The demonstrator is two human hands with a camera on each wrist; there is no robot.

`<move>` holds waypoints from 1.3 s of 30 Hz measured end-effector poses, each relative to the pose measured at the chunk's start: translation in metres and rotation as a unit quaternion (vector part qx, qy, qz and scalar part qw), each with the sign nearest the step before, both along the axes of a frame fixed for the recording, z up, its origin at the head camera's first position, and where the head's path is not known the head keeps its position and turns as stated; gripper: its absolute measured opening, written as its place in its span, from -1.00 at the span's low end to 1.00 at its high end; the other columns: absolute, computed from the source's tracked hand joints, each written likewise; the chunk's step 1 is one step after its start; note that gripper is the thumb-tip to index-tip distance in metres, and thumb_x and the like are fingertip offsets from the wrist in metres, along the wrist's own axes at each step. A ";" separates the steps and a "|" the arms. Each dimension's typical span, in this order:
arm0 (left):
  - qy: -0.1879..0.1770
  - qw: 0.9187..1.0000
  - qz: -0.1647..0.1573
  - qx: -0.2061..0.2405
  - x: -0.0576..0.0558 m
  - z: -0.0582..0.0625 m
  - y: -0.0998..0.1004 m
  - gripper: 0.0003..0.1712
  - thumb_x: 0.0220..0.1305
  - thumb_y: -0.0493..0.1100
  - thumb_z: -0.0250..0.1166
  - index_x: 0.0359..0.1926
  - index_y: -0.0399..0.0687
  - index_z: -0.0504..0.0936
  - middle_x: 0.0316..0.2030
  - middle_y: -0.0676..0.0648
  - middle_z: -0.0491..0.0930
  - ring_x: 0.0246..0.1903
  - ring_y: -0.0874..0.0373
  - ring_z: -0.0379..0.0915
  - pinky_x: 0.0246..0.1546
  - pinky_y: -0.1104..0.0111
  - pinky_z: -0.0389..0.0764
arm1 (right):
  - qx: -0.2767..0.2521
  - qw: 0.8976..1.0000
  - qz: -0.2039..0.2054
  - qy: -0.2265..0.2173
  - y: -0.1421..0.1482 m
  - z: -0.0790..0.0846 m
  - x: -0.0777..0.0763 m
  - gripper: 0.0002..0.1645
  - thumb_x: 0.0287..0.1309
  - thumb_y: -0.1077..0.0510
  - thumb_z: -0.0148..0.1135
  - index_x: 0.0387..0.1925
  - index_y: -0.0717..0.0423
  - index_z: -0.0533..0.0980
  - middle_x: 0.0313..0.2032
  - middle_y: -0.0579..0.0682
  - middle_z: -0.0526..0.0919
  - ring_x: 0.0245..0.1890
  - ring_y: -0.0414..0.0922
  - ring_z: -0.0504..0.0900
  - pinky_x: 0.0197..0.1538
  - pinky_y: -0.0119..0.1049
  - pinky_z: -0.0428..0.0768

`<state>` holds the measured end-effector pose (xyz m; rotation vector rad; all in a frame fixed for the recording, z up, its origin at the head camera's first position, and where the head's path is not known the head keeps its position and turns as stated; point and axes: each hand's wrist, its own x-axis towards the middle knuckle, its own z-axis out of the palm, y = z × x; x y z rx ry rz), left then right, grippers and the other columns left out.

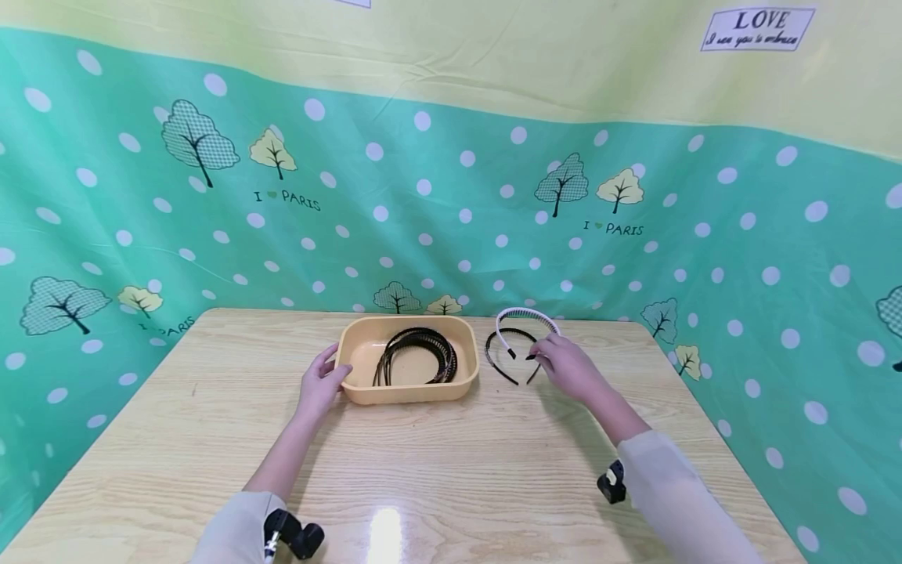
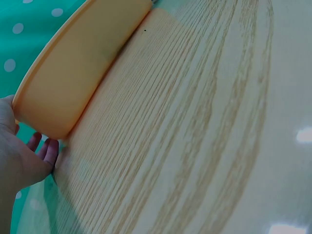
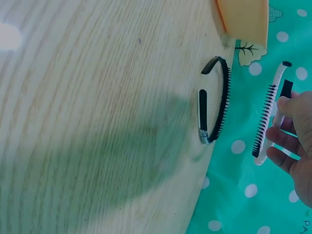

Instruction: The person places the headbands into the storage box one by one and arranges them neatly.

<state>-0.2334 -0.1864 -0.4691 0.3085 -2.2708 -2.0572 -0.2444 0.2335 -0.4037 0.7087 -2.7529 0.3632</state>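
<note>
My left hand [image 1: 320, 385] holds the left end of a pale orange plastic bin [image 1: 409, 394], its thumb at the near corner of the rim. In the left wrist view the other fingers [image 2: 50, 152] lie by the lower corner of the bin. Several black headbands [image 1: 449, 356] are stacked inside, toward the right end. Beyond the bin's right side, my right hand [image 1: 569, 366] pinches a white toothed headband [image 3: 267, 117] near one black-tipped end, raised above the table. Below it, a black headband [image 3: 226, 97] with teeth and a silvery patch lies on the wood.
The light wood table [image 1: 437, 478] runs back to a green dotted curtain [image 1: 395, 188] that also hangs along the right side. Black wrist cameras [image 1: 296, 534] are strapped at both sleeves.
</note>
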 end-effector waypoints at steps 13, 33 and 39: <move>0.002 1.000 0.003 0.008 -0.001 -0.001 0.000 -0.32 0.28 -0.23 0.10 0.40 0.02 0.16 0.21 -0.31 0.34 -0.32 0.49 0.39 -0.35 0.59 0.51 | 0.010 1.000 0.006 0.009 -0.011 0.004 0.000 -0.85 0.14 0.28 0.18 -0.22 0.11 0.57 -0.30 -0.01 0.59 -0.25 -0.05 0.56 -0.09 -0.13 0.58; 0.002 1.000 0.001 0.001 -0.001 -0.001 0.000 -0.32 0.27 -0.22 0.11 0.40 0.01 0.16 0.19 -0.33 0.35 -0.34 0.46 0.40 -0.36 0.58 0.52 | 0.012 0.999 0.028 0.024 -0.025 0.004 -0.004 -0.86 0.17 0.27 0.17 -0.23 0.09 0.58 -0.30 -0.02 0.58 -0.26 -0.07 0.56 -0.13 -0.18 0.57; 0.000 1.000 0.003 0.001 -0.001 -0.001 0.000 -0.32 0.28 -0.22 0.11 0.40 0.03 0.16 0.19 -0.31 0.35 -0.28 0.39 0.42 -0.35 0.58 0.52 | 0.014 0.999 0.036 0.031 -0.031 0.006 -0.004 -0.85 0.15 0.27 0.18 -0.23 0.08 0.58 -0.28 -0.02 0.60 -0.22 -0.07 0.58 -0.09 -0.17 0.58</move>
